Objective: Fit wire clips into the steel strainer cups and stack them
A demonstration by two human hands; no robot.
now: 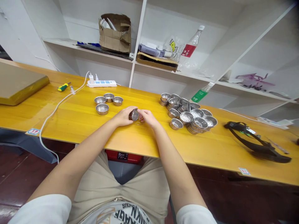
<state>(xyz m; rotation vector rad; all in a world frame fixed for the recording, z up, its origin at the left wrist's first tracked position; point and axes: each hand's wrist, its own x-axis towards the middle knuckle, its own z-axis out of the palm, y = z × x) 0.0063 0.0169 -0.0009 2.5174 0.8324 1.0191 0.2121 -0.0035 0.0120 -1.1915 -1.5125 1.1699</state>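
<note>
My left hand (125,116) is closed round a small perforated metal cup (135,115), tilted on its side just above the table, its open side toward the right. My right hand (148,118) is at the cup's rim with its fingertips drawn together; what they pinch is too small to make out. A thin, shiny curved outline (139,122) shows just under the fingers, too unclear to name. To the left stand several similar metal cups (102,109). A larger pile of perforated metal cups (186,117), some stacked, lies to the right.
On the wooden table (140,143) are a power strip (102,83) with a white cable, a screwdriver (63,87), a green-labelled bottle (200,94) and a black head strap (257,144). Shelves behind hold a cardboard box (115,40) and a red-labelled bottle (188,49).
</note>
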